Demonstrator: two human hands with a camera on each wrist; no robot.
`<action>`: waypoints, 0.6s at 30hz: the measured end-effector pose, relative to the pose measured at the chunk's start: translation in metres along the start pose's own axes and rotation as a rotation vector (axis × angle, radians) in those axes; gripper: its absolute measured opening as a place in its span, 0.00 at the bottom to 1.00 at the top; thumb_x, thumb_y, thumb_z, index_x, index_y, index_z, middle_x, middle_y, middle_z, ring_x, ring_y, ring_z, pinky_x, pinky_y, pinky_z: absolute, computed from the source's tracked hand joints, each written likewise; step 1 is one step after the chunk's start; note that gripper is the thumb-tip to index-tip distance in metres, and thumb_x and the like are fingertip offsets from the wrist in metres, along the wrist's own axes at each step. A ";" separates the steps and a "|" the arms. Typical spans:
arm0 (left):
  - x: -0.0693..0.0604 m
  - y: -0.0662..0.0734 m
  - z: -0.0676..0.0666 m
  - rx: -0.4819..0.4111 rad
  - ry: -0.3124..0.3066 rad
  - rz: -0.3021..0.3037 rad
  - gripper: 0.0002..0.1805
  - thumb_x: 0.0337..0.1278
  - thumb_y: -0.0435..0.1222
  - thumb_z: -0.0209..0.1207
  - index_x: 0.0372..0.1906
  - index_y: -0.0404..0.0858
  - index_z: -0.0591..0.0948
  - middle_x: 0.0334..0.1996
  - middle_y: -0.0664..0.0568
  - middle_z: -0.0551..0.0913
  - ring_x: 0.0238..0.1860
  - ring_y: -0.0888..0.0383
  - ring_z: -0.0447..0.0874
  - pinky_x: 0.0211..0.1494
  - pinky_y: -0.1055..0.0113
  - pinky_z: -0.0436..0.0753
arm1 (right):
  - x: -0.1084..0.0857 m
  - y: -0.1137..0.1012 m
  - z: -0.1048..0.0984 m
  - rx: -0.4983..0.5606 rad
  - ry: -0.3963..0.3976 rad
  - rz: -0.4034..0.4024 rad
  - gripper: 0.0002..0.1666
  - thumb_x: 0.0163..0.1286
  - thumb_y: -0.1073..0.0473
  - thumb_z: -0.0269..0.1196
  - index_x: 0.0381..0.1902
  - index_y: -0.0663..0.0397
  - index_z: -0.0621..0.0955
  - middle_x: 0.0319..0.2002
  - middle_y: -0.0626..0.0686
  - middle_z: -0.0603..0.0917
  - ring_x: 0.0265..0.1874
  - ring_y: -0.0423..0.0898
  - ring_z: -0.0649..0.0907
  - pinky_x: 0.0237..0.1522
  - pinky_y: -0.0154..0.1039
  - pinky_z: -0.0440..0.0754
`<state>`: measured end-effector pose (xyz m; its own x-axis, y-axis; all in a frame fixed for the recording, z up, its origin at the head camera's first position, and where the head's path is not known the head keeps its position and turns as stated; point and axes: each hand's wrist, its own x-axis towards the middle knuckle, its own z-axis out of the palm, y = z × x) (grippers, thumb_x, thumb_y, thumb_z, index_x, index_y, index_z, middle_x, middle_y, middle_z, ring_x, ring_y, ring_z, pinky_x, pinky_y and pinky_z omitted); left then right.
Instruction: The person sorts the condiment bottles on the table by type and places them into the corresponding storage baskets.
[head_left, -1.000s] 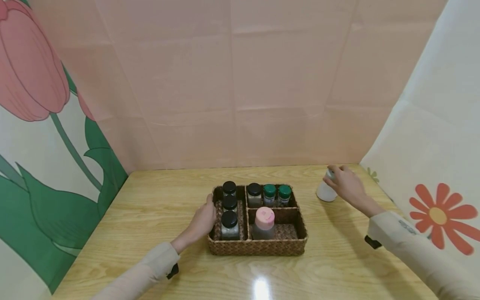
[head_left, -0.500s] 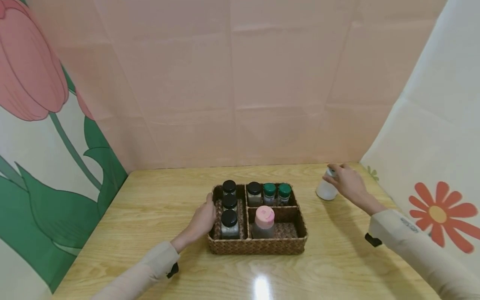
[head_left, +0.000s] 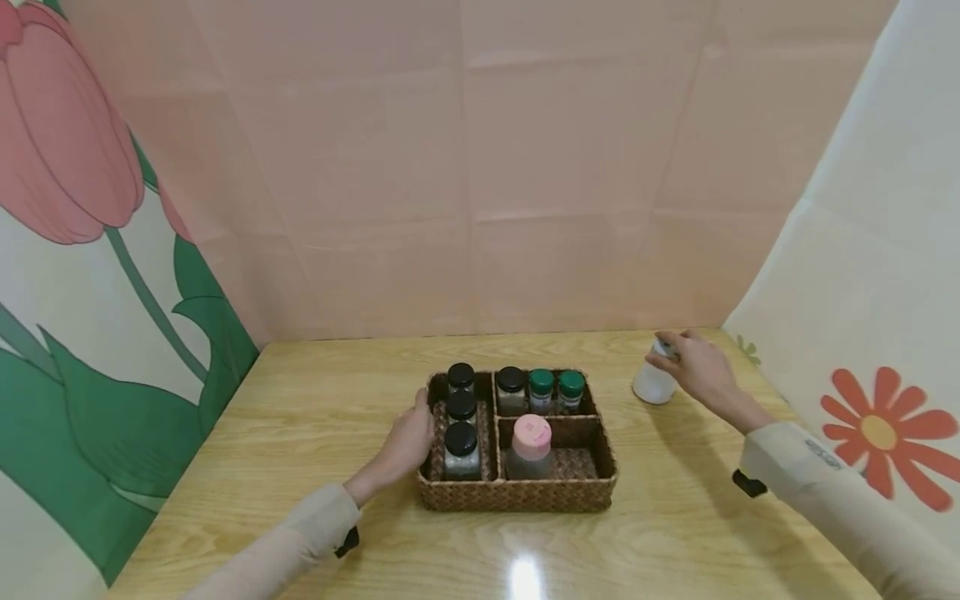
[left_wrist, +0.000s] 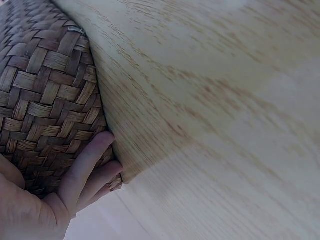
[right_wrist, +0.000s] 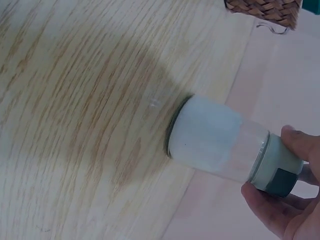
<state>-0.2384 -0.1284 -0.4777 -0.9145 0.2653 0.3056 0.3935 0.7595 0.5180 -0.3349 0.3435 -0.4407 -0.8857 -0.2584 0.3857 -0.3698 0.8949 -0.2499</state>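
My left hand (head_left: 405, 437) holds the left side of a brown woven basket (head_left: 517, 497). In the left wrist view its fingers (left_wrist: 85, 167) lie along the basket's outer wall, reaching down near the table; the thumb is only partly seen. Off to the right, my right hand (head_left: 701, 367) grips a clear seasoning jar (right_wrist: 205, 132) by its pale green cap (right_wrist: 267, 162). That cap carries a dark green patch, and white contents fill much of the jar. It stands upright with its base on the table.
The divided basket holds several black-capped jars (head_left: 461, 439), two green-capped jars (head_left: 571, 385) and a pink-capped bottle (head_left: 532, 437). Wood-grain table (head_left: 337, 375) surrounds it. A pinkish backdrop (head_left: 480, 208) rises behind, with flowered sheets (head_left: 885, 292) at both sides.
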 end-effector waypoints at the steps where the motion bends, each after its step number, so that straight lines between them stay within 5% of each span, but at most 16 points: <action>1: 0.000 0.000 0.000 -0.005 -0.002 0.002 0.25 0.70 0.23 0.43 0.66 0.13 0.54 0.15 0.54 0.67 0.12 0.64 0.62 0.13 0.71 0.63 | 0.000 0.000 0.000 0.000 0.004 -0.004 0.35 0.72 0.46 0.62 0.64 0.68 0.73 0.49 0.77 0.74 0.29 0.62 0.81 0.21 0.50 0.76; 18: 0.001 -0.002 0.004 0.012 0.000 -0.030 0.25 0.70 0.23 0.44 0.66 0.14 0.55 0.15 0.53 0.68 0.13 0.62 0.64 0.14 0.69 0.65 | 0.003 -0.019 -0.007 0.057 0.092 -0.034 0.32 0.70 0.49 0.65 0.61 0.67 0.74 0.51 0.72 0.77 0.33 0.62 0.82 0.25 0.55 0.77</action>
<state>-0.2406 -0.1271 -0.4809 -0.9259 0.2422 0.2899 0.3645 0.7743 0.5173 -0.3283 0.3282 -0.4282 -0.8441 -0.2513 0.4736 -0.4167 0.8633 -0.2845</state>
